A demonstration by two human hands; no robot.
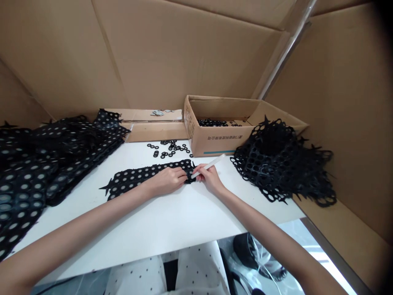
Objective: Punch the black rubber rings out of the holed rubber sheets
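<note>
A black rubber sheet [132, 177] with rows of round rings lies flat across the middle of the white table. Toward its right end, my left hand [172, 179] presses down with the fingers closed on the sheet. My right hand [208, 178] pinches a white stick-like tool [216, 161], slanted up to the right, its lower tip at the sheet's right edge. Just beyond the sheet, several loose black rings [172, 148] are scattered on the table. What lies under my left fingertips is hidden.
An open cardboard box [221, 141] holding black rings stands behind my hands. To the right is a heap of punched-out black webbing [282, 164]. More ring-patterned black sheets [61, 151] pile up at left. Cardboard walls [153, 53] surround the white table [172, 229].
</note>
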